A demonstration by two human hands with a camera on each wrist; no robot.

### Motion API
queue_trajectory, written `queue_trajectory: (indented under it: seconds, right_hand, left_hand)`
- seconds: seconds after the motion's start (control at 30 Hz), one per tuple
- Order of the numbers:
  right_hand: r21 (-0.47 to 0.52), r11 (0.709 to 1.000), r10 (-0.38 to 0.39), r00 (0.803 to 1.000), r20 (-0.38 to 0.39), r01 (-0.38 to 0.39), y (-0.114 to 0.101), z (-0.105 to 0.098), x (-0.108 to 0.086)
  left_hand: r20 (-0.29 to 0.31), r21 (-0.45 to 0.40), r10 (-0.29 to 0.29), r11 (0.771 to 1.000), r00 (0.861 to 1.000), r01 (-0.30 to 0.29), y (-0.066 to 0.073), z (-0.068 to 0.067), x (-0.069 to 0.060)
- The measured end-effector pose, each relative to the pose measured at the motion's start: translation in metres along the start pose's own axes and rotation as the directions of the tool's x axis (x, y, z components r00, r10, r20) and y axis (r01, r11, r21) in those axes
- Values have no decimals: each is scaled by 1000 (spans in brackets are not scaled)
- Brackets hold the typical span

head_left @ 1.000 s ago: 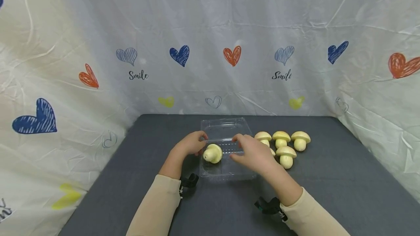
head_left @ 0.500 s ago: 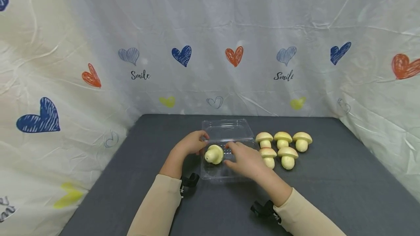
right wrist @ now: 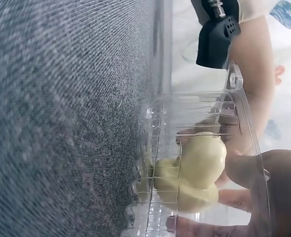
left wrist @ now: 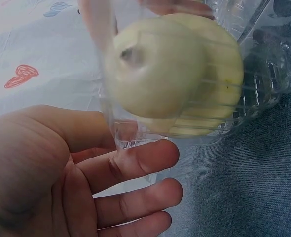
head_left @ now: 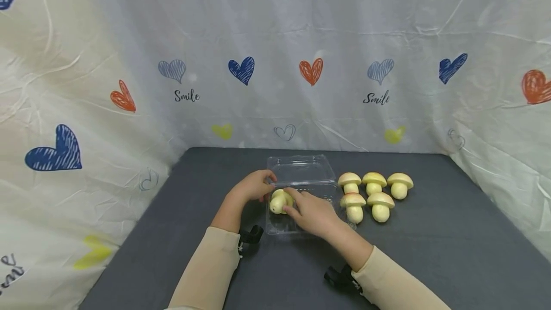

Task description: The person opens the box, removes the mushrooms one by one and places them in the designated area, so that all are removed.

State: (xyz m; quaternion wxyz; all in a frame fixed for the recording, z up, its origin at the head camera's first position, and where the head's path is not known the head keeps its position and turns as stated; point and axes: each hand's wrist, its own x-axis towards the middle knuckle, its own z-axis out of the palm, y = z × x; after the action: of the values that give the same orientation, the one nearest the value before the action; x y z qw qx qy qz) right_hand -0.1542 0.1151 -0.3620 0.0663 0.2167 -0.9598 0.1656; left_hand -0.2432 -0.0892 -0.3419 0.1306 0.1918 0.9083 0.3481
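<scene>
A pale yellow mushroom lies on its side in the left part of a clear plastic clamshell container, its stem towards me. My right hand reaches in over the container, thumb and index finger at the mushroom's right side, pinching it. In the right wrist view the mushroom shows through the clear wall, fingers around it. My left hand holds the container's left rim between thumb and fingers; in the left wrist view the other fingers extend outside the wall.
Several more mushrooms stand in two rows on the dark grey table, right of the container. The container's lid lies folded back. Behind the table hangs a heart-printed curtain.
My right hand has moved left across the container to the mushroom, and its fingers have closed in on it. The left hand stays at the rim.
</scene>
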Motion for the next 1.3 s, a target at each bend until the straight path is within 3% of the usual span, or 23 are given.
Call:
queue_trajectory:
  seconds: [0.33,0.5,0.8,1.1,1.3]
  right_hand:
    - [104,994,-12,999,-43,16,3,6,2]
    - [174,985,27,998,-56,-17,3,7,4]
    - [267,961,80,997,-15,-73,5,5,6]
    - [362,927,96,995,12,-94,6,2,8]
    - [380,921,84,996,28,-89,6,2,11]
  left_hand:
    - [8,20,-18,1000,1000,18,2,0,0]
    - [7,37,-23,999,1000,22,1,0,0]
    - [3,42,-22,999,1000,22,0,1,2]
    - [4,33,-10,999,1000,10,0,1,2]
    - [2,32,-8,999,1000,8,0,2,1]
